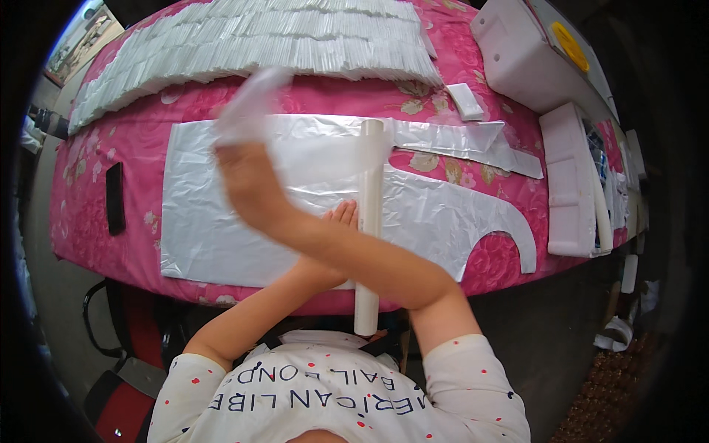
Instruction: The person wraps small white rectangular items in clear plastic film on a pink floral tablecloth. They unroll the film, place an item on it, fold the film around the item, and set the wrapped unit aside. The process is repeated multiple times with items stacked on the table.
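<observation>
A silvery-white plastic sheet (pixel 214 229) with curved cut-outs and straps at its right end, shaped like a disposable apron, lies flat on the table. Across it rests a long pale tube (pixel 367 295), its near end jutting past the table's edge. My left hand (pixel 332 247) lies flat with fingers stretched out on the sheet, just left of the tube. Crossing above my left arm, my right hand (pixel 247 136) is at the left, closed on a thin translucent plastic film (pixel 255 100). Motion blurs that hand and film. Part of the film trails toward the tube.
Rows of folded white plastic packets (pixel 258 37) cover the far side of the pink flowered tablecloth (pixel 88 207). One folded packet (pixel 465 102) lies apart. A black phone (pixel 115 198) is at the left. White foam boxes (pixel 569 177) stand at the right; red-and-black chairs (pixel 125 402) are below left.
</observation>
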{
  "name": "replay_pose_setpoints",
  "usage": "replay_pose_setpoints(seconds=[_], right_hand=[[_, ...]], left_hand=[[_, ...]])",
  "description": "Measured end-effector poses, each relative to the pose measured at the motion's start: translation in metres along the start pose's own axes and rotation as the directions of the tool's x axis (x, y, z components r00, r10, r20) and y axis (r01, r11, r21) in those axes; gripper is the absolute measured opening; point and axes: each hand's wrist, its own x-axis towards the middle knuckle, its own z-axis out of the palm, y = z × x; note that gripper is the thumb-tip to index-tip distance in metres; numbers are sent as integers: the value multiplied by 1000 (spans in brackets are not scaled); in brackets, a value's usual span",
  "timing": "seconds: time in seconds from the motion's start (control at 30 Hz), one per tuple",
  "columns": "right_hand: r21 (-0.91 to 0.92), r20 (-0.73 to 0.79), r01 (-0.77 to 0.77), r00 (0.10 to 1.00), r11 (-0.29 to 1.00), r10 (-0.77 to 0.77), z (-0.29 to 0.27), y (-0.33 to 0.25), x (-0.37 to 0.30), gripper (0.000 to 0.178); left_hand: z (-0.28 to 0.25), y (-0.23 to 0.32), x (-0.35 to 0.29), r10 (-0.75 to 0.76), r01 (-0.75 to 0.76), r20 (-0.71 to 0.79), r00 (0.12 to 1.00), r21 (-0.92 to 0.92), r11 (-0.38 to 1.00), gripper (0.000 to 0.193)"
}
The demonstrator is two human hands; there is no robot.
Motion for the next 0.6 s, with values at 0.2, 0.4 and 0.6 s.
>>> replay_pose_setpoints(seconds=[0.2, 0.4, 0.6], right_hand=[[-619, 226, 40, 965, 785, 129, 113, 92, -13, 47], [-672, 337, -85, 849, 735, 407, 128, 65, -33, 65], [-439, 555, 209, 828, 874, 81, 53, -12, -89, 67]], left_hand=[[-3, 3, 1, -22, 26, 106, 994, -34, 999, 70], [-1, 4, -2, -75, 77, 101, 992, -10, 997, 73], [-43, -27, -3, -99, 100, 46, 994, -732, 673, 60]])
